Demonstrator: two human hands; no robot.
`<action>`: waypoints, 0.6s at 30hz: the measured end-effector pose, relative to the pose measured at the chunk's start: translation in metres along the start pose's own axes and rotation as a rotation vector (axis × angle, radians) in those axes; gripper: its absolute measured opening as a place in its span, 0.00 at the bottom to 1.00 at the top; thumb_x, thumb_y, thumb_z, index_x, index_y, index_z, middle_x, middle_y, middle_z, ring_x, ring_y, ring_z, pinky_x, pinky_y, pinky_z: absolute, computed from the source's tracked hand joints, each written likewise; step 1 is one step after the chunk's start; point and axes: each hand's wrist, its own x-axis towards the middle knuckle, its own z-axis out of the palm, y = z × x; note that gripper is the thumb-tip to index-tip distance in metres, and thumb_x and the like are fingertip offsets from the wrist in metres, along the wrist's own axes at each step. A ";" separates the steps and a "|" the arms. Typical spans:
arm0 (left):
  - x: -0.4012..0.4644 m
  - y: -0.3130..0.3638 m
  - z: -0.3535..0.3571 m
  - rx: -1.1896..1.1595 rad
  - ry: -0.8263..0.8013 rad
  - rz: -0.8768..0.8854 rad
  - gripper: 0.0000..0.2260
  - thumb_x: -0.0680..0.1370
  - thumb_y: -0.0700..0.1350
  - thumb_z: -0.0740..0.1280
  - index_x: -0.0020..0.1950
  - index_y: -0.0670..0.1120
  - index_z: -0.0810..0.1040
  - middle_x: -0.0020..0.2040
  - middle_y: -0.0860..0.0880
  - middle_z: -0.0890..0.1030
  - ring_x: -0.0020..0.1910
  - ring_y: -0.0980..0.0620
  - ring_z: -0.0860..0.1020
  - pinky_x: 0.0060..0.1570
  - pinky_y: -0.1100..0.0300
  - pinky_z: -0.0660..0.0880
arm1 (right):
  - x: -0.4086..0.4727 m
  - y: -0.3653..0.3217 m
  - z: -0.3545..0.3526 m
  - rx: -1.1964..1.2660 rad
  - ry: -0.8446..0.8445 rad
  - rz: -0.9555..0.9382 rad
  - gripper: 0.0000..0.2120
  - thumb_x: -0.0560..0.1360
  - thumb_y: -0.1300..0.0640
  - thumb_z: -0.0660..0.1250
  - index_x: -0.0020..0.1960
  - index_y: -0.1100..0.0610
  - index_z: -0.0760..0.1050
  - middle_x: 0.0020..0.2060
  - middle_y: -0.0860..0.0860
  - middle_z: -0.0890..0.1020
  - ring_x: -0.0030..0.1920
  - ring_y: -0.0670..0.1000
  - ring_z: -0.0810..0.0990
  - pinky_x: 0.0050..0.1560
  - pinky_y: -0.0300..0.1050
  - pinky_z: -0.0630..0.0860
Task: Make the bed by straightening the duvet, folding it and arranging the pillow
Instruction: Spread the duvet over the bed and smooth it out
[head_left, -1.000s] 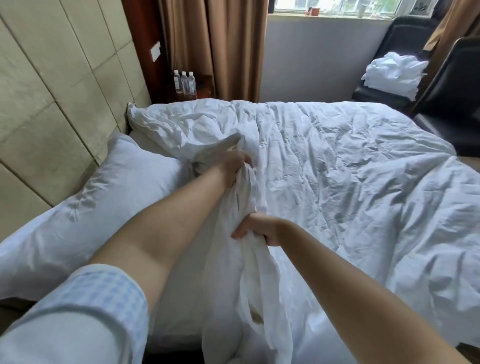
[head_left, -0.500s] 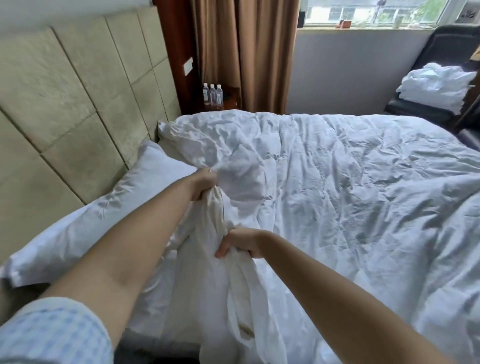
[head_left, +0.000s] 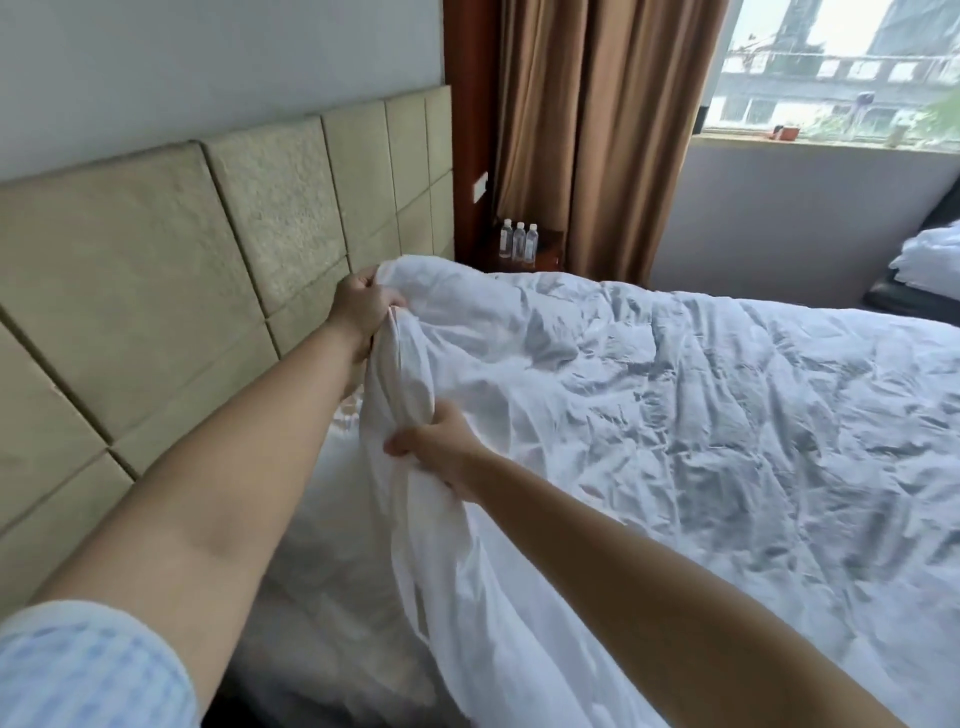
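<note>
A crumpled white duvet (head_left: 701, 415) covers the bed from the middle to the right. Its near edge is bunched and lifted off the mattress. My left hand (head_left: 361, 306) grips that edge high up, close to the headboard. My right hand (head_left: 436, 447) grips the same bunched edge lower down and nearer to me. Between and below my arms lies the white pillow (head_left: 332, 597), partly hidden by the raised duvet and by my left arm.
The beige padded headboard (head_left: 171, 291) runs along the left. Three water bottles (head_left: 518, 240) stand on a dark nightstand beyond the bed's far corner, beside brown curtains (head_left: 602, 135). A dark chair with white linen (head_left: 924, 265) is at the right edge under the window.
Both hands have lifted the duvet's edge up and toward the headboard. My left hand has risen most. The duvet now hides more of the pillow, and my view has tilted upward.
</note>
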 end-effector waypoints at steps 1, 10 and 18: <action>0.007 0.000 -0.015 -0.031 -0.068 0.015 0.09 0.76 0.34 0.64 0.53 0.43 0.79 0.41 0.48 0.80 0.38 0.51 0.78 0.31 0.65 0.75 | 0.012 -0.001 0.010 0.002 0.037 0.001 0.12 0.67 0.67 0.69 0.50 0.60 0.76 0.39 0.57 0.79 0.38 0.56 0.78 0.38 0.49 0.79; -0.038 -0.164 -0.080 0.452 -0.420 -0.603 0.10 0.80 0.40 0.57 0.55 0.45 0.77 0.47 0.45 0.81 0.43 0.48 0.79 0.53 0.52 0.77 | 0.062 0.067 0.075 -0.078 0.187 0.174 0.14 0.68 0.65 0.68 0.52 0.57 0.72 0.42 0.56 0.79 0.40 0.54 0.80 0.41 0.47 0.79; -0.061 -0.188 -0.123 0.551 -0.956 -0.809 0.26 0.73 0.28 0.65 0.64 0.53 0.71 0.62 0.50 0.78 0.62 0.50 0.76 0.57 0.49 0.73 | 0.090 0.090 0.098 -0.187 0.279 0.258 0.15 0.69 0.62 0.65 0.55 0.58 0.69 0.50 0.57 0.77 0.49 0.57 0.78 0.45 0.47 0.78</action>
